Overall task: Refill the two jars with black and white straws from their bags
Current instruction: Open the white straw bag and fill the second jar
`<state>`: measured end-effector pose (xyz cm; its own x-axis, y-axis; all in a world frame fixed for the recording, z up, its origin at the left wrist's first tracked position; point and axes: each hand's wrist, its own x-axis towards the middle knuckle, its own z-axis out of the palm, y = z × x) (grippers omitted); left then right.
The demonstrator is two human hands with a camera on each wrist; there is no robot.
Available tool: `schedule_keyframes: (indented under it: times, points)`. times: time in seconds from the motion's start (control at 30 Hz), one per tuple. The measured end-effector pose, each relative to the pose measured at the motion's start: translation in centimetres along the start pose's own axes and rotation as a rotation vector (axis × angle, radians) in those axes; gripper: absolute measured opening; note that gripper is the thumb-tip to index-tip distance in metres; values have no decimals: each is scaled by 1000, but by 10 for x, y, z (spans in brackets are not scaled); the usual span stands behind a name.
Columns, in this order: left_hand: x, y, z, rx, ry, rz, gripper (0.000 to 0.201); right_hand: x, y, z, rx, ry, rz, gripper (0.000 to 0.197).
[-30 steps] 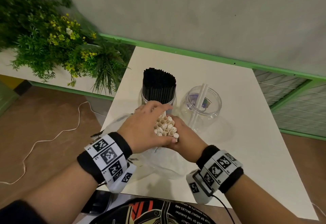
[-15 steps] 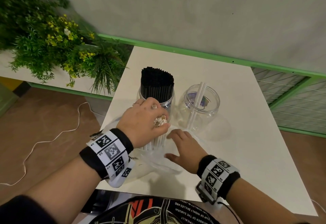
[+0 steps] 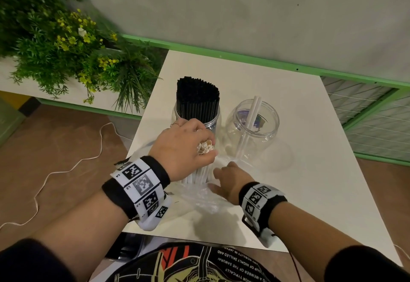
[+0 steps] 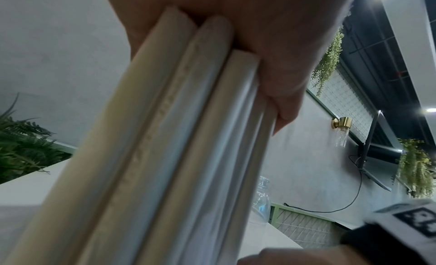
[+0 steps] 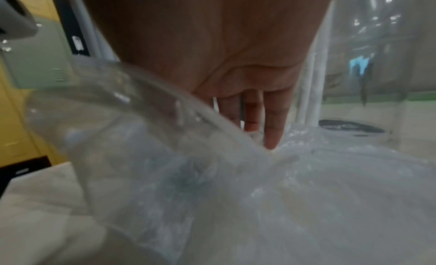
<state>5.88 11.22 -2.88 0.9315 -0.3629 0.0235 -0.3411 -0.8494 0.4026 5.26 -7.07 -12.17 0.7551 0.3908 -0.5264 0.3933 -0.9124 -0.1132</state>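
My left hand (image 3: pixel 188 146) grips a bundle of white straws (image 3: pixel 205 147) upright near its top, just in front of the jar packed with black straws (image 3: pixel 197 102). The left wrist view shows the white straws (image 4: pixel 169 147) running down from the curled fingers (image 4: pixel 278 86). My right hand (image 3: pixel 230 179) lies flat, fingers straight, on the crumpled clear plastic bag (image 3: pixel 199 199) at the foot of the bundle. In the right wrist view the fingers (image 5: pixel 273 123) press into the bag (image 5: pixel 283 194). The right jar (image 3: pixel 253 126) is clear and holds two white straws (image 3: pixel 253 113).
The jars stand on a small white table (image 3: pixel 310 170) against a grey wall with a green rail (image 3: pixel 244 56). A planter of green and yellow plants (image 3: pixel 62 44) lies to the left. A white cable (image 3: pixel 66 166) runs across the brown floor.
My right hand let go of the straw bundle and dropped down onto the plastic bag. My left hand closed tighter round the white straws and now holds them alone.
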Motion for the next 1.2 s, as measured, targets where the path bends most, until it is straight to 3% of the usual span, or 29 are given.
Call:
schedule_keyframes:
  times: [0.13,0.23,0.33,0.43,0.5,0.57,0.67,0.83,0.87,0.97,1.03,1.13,1.2]
  points:
    - [1,-1,0,-6,11,2,47,7,-4,25,-69,-98,91,107]
    - [2,0,0,0,5,1,47,8,-1,48,-63,-138,80,127]
    - [3,0,-1,-8,8,-2,48,6,10,47,20,-58,63,110]
    - [5,-3,-2,-28,19,-31,49,-9,19,41,81,314,-116,65]
    - [7,-2,-3,-31,28,-45,49,-20,14,41,74,456,-281,53]
    - [8,0,-3,-32,22,-52,49,-26,0,41,140,429,-418,60]
    - [10,2,-3,-55,26,-65,49,-28,-20,39,290,325,-459,70]
    - [10,3,-2,-56,39,-81,43,-6,-36,61,-69,420,-673,72]
    - [10,3,-1,-56,36,-87,42,-2,-37,66,-155,414,-678,68]
    - [10,3,0,-63,38,-93,47,7,-36,73,-351,377,-643,29]
    - [11,5,1,-53,27,-89,48,8,-39,71,-397,290,-612,13]
    - [12,8,0,-34,4,-93,38,5,-38,60,-390,190,-606,24]
    - [12,7,-1,-31,7,-92,35,-6,-26,48,-256,287,-634,33]
